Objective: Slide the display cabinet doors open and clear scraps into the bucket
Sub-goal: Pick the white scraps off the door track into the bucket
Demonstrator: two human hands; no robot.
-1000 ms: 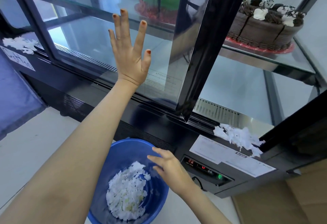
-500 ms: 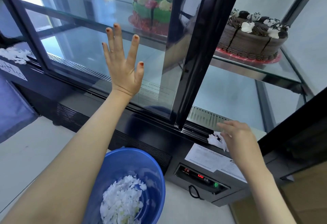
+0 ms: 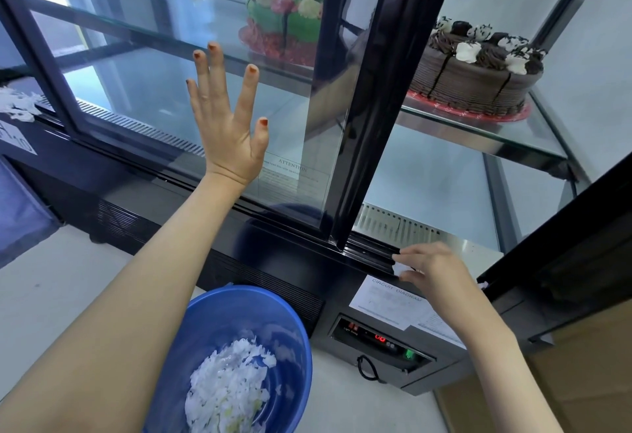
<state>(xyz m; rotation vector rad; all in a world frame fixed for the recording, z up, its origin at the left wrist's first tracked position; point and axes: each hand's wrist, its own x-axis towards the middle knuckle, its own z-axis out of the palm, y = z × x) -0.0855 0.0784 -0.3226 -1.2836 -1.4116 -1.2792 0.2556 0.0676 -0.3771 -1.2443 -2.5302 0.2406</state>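
My left hand (image 3: 228, 118) lies flat with its fingers spread on the glass of the sliding door (image 3: 171, 66), which stands slid to the left. On the right the cabinet is open. At the cabinet's bottom rail my right hand (image 3: 431, 270) is closed over white paper scraps (image 3: 400, 268), of which only a bit shows between the fingers. The blue bucket (image 3: 219, 309) stands on the floor below, holding a heap of white scraps (image 3: 227, 391). Another pile of scraps (image 3: 17, 104) lies on the ledge at the far left.
A chocolate cake (image 3: 478, 70) sits on the glass shelf in the open right side. A green and red cake (image 3: 284, 15) stands behind the door glass. A control panel (image 3: 379, 340) and a circuit diagram label (image 3: 383, 299) are below the rail. A brown box (image 3: 581, 381) stands at lower right.
My right hand rose from the bucket to the scrap pile on the rail and closed over it; the pile is now mostly hidden. My left hand stayed on the glass.
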